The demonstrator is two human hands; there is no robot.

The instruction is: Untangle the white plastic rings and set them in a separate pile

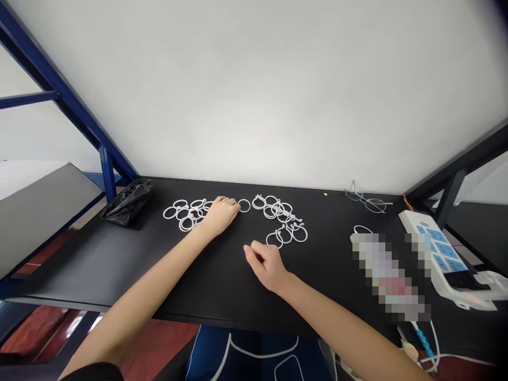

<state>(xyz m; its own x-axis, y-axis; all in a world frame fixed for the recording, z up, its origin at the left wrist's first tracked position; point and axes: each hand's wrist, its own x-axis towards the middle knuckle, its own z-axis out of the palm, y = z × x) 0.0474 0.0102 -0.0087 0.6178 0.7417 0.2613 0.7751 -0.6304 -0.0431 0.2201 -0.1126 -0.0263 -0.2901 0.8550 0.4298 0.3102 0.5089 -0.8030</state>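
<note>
My left hand (223, 214) is palm down on the black tabletop, fingers bent and close together. At its right edge, a single white curtain ring (249, 201) meets the thumb side and seems pinched there; the fingertips are partly hidden. Close on its left is a loose cluster of white curtain rings (170, 213), partly covered by the hand. My right hand (268, 264) is closed in a loose fist nearer the front, with nothing visible in it. Just beyond it spreads a second group of overlapping white curtain rings (300, 234), some showing small eyelets.
A crumpled black plastic bag (129, 203) sits at the left end. Eyeglasses (375, 205) lie at the back right, with a white power strip (434, 248) and a blurred-out object (391, 280) at the right. A pale wall (270, 95) and blue metal frame (71, 100) bound the table.
</note>
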